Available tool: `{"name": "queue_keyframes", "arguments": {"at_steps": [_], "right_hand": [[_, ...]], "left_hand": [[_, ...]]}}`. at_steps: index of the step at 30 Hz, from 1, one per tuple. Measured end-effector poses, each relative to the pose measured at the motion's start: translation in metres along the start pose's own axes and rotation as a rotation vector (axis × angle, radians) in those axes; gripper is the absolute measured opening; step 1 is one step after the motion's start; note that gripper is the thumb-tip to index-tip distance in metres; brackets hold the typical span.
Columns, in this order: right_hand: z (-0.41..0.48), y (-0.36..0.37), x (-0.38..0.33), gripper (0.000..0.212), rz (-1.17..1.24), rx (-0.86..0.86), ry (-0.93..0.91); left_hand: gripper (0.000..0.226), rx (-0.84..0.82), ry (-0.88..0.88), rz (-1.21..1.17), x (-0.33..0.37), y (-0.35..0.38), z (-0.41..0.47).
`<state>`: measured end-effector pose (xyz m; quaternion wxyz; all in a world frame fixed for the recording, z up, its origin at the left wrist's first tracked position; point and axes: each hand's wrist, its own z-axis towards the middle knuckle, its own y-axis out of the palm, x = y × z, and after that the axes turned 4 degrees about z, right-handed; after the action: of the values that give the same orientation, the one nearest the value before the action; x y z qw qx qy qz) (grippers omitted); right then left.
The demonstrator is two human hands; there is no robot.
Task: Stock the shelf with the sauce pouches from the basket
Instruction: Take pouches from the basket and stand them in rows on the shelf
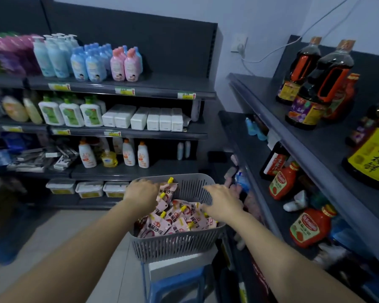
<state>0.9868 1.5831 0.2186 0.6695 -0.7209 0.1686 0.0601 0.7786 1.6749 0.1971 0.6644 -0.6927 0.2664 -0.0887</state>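
A grey slotted basket (177, 243) stands on a white box over a blue stool, low in the middle. It holds several pink sauce pouches (160, 226) with yellow spouts. My left hand (141, 194) reaches into the basket's far left side, its fingers down among upright pouches; whether it grips one is hidden. My right hand (224, 201) is over the right side of the basket, fingers spread, resting on the pouches near the rim. The dark shelf (260, 162) on the right holds red sauce bottles.
Red ketchup bottles (282, 182) and large dark soy bottles (322, 86) stand on the right shelves. A second shelf unit (127, 92) straight ahead carries lotion bottles and white boxes. Pale floor tiles (59, 237) lie to the left of the stool (175, 285).
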Motion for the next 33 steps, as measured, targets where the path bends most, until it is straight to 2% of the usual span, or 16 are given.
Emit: {"name": "queue_keyframes", "arguments": {"at_steps": [3, 7, 11, 14, 20, 22, 24, 27, 30, 33], "right_hand": [[0.02, 0.023, 0.005, 0.06, 0.02, -0.093, 0.012], [0.048, 0.055, 0.009, 0.045, 0.042, -0.202, 0.04], [0.075, 0.089, 0.016, 0.059, 0.037, -0.301, 0.123], [0.094, 0.116, 0.024, 0.055, 0.02, -0.405, 0.211], [0.121, 0.162, 0.037, 0.046, 0.043, -0.636, 0.404], [0.126, 0.176, 0.041, 0.037, 0.061, -0.715, 0.443], [0.13, 0.189, 0.043, 0.036, 0.064, -0.771, 0.484], [0.137, 0.203, 0.042, 0.03, 0.082, -0.792, 0.559], [0.143, 0.214, 0.042, 0.022, 0.2, -0.721, 0.663], [0.147, 0.223, 0.045, 0.032, 0.337, -0.649, 0.767]], "left_hand": [[0.032, -0.058, -0.035, -0.046, 0.001, 0.026, 0.012], [0.03, -0.13, -0.051, -0.09, 0.002, 0.056, 0.03], [0.026, -0.243, -0.064, -0.156, 0.0, 0.091, 0.054], [0.027, -0.335, -0.036, -0.187, -0.002, 0.119, 0.072], [0.038, -0.493, -0.062, -0.276, 0.004, 0.169, 0.097], [0.044, -0.562, -0.088, -0.342, 0.005, 0.182, 0.102], [0.049, -0.617, -0.144, -0.461, 0.007, 0.196, 0.106], [0.052, -0.658, -0.244, -0.637, 0.013, 0.213, 0.109], [0.055, -0.656, -0.37, -0.788, 0.02, 0.225, 0.11], [0.055, -0.588, -0.467, -0.892, 0.021, 0.23, 0.112]]}}
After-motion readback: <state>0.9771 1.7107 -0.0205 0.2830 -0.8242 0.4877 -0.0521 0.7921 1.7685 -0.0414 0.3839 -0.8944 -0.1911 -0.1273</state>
